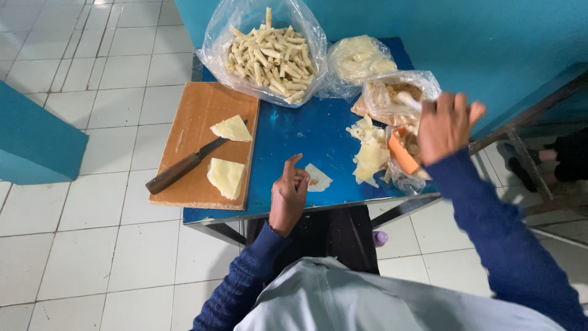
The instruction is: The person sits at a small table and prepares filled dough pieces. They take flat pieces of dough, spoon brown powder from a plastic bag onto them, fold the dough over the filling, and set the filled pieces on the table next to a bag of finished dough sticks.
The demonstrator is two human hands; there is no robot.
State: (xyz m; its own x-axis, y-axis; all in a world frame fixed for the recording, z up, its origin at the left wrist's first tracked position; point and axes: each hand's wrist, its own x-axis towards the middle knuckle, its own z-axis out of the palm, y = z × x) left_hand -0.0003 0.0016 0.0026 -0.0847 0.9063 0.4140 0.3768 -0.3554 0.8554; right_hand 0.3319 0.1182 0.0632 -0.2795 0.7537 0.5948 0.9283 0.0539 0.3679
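Note:
My left hand (290,191) rests on the blue table (294,132), fingers curled, thumb up, touching a small triangular pastry wrapper (320,178) with a dab of filling. My right hand (447,125) is raised at the right, shut on a white spoon (409,101) that reaches into a plastic bag of brown filling (395,93). A pile of cut wrappers (369,150) lies between my hands. An orange bowl (401,154) sits under my right hand.
A clear bag of several rolled pastry sticks (269,52) stands at the back, beside a bag of dough sheets (360,58). A wooden board (199,144) at the left carries a knife (184,167) and two wrapper stacks (225,176). White tiled floor surrounds the table.

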